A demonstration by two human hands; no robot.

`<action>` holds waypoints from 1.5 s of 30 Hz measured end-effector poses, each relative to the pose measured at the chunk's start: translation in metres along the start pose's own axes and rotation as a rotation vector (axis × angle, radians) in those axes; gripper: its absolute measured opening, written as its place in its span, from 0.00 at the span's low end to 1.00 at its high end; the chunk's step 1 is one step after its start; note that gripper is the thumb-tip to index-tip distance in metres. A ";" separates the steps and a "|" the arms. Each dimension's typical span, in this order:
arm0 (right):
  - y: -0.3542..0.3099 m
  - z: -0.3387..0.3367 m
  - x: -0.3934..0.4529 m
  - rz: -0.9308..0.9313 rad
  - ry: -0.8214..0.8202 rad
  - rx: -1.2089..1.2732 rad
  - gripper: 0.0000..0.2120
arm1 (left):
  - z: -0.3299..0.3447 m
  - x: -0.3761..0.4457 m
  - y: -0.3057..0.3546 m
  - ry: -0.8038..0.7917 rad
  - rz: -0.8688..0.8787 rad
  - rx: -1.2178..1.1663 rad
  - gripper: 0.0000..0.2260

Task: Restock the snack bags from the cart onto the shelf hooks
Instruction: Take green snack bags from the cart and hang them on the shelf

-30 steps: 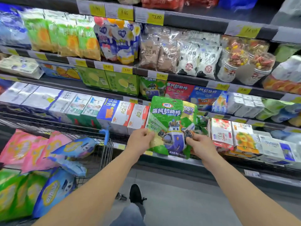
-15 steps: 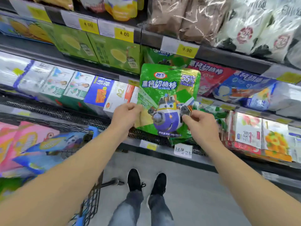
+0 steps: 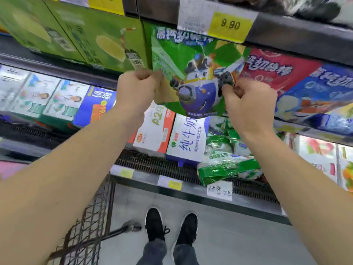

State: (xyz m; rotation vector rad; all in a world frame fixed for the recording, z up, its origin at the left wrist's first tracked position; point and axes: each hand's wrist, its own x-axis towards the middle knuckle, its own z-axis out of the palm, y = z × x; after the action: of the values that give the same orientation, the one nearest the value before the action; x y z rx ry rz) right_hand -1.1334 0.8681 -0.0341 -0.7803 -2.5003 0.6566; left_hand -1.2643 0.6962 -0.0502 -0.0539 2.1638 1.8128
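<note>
Both hands hold one green snack bag [image 3: 193, 73] up against the shelf; the left hand [image 3: 137, 87] pinches its left edge with curled fingers, the right hand [image 3: 248, 98] grips its right edge the same way, and the bag hangs between them with its top tucked just under the shelf lip and the yellow price tag [image 3: 230, 25] above the right hand; no hook shows, since the bag's top edge hides whatever it must catch, so the likeliest trouble, as I judge it, is the hanging hole missing the hook and the bag dropping once the hands let go; it would fall onto the loose green packets [image 3: 227, 159] lying on the lower shelf below the right hand, or onto the floor by the black shoes [image 3: 172, 224]; a pull from one side only could also crumple or skew the bag against the red bag [image 3: 275, 69] just right of it; the wire cart [image 3: 89, 222] sits below the left arm, and only a blurred pink shape shows beyond that arm, so I cannot tell what the cart holds.
</note>
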 end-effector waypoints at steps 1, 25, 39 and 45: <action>0.001 0.003 0.001 0.029 0.048 0.035 0.20 | 0.003 0.002 0.002 -0.005 0.025 -0.029 0.10; -0.005 0.060 -0.036 0.234 -0.095 0.477 0.23 | 0.025 -0.028 -0.049 -0.190 0.129 0.140 0.27; -0.008 0.069 -0.024 0.213 -0.281 0.451 0.36 | 0.021 -0.015 -0.042 -0.205 0.063 0.190 0.30; 0.009 0.041 -0.036 0.236 -0.285 0.389 0.31 | 0.040 -0.040 -0.038 -0.307 0.088 0.273 0.22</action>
State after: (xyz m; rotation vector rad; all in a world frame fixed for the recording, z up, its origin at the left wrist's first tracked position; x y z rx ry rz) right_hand -1.1244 0.8398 -0.0813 -0.8868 -2.4200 1.3736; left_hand -1.2089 0.7205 -0.0815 0.3622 2.1911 1.4393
